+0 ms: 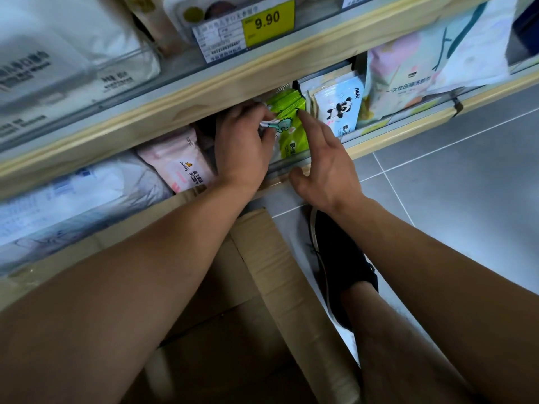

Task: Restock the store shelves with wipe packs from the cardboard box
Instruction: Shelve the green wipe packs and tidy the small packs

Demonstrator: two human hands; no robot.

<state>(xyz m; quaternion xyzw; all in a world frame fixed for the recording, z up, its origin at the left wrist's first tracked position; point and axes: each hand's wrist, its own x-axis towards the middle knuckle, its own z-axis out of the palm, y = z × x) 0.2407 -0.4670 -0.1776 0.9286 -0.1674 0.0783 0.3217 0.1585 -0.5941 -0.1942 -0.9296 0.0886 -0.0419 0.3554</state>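
yellow price tag point(267, 22) "9.90" on upper shelf edge point(291, 58), other txt unreadable

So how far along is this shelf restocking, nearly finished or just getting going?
Somewhere in the middle, as far as one picture tells. Several green wipe packs already stand in a row on the lower shelf, beside the panda packs. The left hand grips the front green packs while the right hand, fingers straight, steadies them. The cardboard box sits open below; its contents are hidden, so what remains is unclear.
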